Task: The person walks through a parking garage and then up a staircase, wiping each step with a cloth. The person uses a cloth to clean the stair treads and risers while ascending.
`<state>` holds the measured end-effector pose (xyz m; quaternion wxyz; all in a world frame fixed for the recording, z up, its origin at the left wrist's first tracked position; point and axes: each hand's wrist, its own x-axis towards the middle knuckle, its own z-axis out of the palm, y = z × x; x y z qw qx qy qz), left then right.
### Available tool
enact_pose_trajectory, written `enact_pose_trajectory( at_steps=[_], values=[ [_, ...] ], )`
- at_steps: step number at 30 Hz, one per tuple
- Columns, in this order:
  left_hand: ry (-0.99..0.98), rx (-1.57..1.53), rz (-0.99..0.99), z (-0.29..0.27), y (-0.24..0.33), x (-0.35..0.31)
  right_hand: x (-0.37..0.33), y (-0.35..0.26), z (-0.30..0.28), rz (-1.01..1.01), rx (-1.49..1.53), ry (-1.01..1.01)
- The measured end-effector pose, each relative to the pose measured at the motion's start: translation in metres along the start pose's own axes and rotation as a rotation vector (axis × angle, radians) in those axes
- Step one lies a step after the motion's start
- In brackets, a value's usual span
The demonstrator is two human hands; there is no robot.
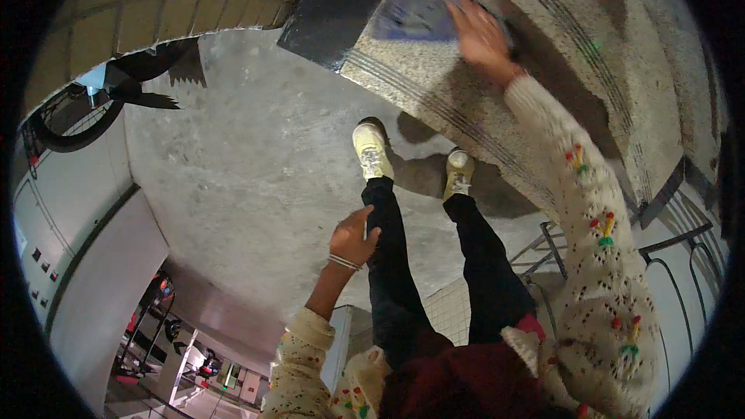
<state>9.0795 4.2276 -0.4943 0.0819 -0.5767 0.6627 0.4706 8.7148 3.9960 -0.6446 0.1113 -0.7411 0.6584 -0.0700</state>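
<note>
My right hand (483,35) is stretched out over a speckled stone step (458,77). Its fingers press on the right edge of a blue cloth (415,12), which lies spread on the step and is smeared by motion. My left hand (355,237) is beside my left knee, with thumb and forefinger apart and nothing visible in it; the other fingers are partly hidden. Whether it rests on the leg I cannot tell. Thin bangles (344,262) circle the left wrist.
More stone steps with dark grooved strips (574,23) rise at the upper right. A black panel (341,8) borders the step's left end, beside a tiled wall (171,0). Grey floor (256,132) lies below. Metal chair frames (675,240) stand right; a broom-like black tool (147,81) is far left.
</note>
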Motion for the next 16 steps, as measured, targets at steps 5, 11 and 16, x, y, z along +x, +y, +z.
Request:
enact_pose_trajectory(
  at_steps=[5, 11, 16],
  values=[
    [-0.002, 0.032, 0.044, 0.006, 0.017, -0.005, -0.222, 0.107, -0.029, 0.357, 0.07, -0.026],
    [-0.202, 0.02, 0.104, 0.056, 0.058, 0.008, -0.45, 0.176, -0.011, 0.975, -0.22, -0.074],
    [-0.357, -0.009, 0.128, 0.094, 0.074, 0.002, -0.572, 0.203, 0.031, 1.209, -0.576, -0.349]
  ],
)
